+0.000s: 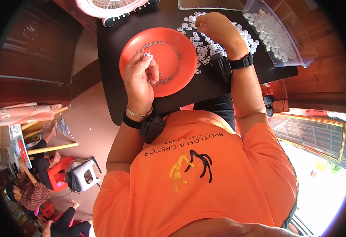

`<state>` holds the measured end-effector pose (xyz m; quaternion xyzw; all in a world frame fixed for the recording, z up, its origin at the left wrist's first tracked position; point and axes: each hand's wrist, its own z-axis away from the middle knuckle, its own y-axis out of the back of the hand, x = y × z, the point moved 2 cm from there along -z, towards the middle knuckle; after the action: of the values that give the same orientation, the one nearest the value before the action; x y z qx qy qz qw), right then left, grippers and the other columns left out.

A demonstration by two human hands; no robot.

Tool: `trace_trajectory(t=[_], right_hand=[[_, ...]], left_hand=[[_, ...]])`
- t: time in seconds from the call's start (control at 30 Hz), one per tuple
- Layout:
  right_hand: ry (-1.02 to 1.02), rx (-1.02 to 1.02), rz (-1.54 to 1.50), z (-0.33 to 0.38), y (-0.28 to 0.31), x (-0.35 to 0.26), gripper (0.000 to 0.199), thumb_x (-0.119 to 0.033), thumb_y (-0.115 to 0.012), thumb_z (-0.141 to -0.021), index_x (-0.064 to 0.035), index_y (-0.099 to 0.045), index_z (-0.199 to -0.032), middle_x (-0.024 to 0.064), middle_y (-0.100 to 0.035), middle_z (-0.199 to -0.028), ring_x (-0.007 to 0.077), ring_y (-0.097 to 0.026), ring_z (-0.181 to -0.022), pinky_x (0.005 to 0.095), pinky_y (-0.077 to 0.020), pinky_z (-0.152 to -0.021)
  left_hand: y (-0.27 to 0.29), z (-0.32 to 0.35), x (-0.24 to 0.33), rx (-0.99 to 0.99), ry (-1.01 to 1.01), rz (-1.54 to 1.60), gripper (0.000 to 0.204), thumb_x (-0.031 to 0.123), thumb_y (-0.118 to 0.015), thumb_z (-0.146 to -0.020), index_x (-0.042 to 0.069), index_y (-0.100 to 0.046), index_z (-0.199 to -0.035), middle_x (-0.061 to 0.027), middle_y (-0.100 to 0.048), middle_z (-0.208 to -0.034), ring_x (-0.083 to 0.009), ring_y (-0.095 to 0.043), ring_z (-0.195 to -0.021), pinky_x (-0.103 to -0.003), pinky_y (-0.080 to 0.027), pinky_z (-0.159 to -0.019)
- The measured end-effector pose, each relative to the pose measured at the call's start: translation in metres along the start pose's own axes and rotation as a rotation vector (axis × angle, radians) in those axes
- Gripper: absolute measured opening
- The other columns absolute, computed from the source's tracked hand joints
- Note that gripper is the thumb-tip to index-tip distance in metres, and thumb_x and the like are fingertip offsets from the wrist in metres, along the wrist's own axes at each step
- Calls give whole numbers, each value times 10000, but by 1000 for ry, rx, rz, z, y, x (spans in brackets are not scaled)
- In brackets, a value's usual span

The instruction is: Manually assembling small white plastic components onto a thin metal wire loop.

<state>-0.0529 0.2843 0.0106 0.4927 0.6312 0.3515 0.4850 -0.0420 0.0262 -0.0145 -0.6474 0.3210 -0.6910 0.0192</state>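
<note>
My left hand (139,77) is above a red round plate (167,89), thumb and fingertips pinched on a small white plastic cable clip (148,56) with a thin nail sticking up from it. Thin grey nails (175,75) lie in a loose ring on the plate. To the right of the plate, many loose white cable clips (204,48) are spread over the dark table (113,89). My right hand (217,29) is over the far part of this pile with its fingers curled; whatever lies between the fingertips is hidden.
A clear plastic bin (299,49) of white pieces stands at the table's right edge. A pink and white fan (109,8) is at the far left, and a clear lid (210,4) lies at the far edge. Other people sit at lower left near red and white stools (86,177).
</note>
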Motion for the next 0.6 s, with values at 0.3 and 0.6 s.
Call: trace_trajectory(t=[0.3,0.6], right_hand=[[64,-334,-1240,1,-7,-61,233,7,-595,-871,8,-619,-1103,43,-664,-925,94,-626,-828,228,-512,-767],[28,-423,-1395,10,-18,-83,205,-43,-628,-884,-3,-623,-1085,37,-661,-924,79,-611,-772,220,-513,-736]], left_hand=[[-3,3,3,18,9,-63,209,195,-495,-902,77,-521,-732,-7,-509,-592,-68,-437,-485,-206,-297,-455],[-4,4,5,19,4,-156,212,198,-459,-928,27,-539,-832,-40,-508,-618,-104,-439,-513,-223,-306,-488]])
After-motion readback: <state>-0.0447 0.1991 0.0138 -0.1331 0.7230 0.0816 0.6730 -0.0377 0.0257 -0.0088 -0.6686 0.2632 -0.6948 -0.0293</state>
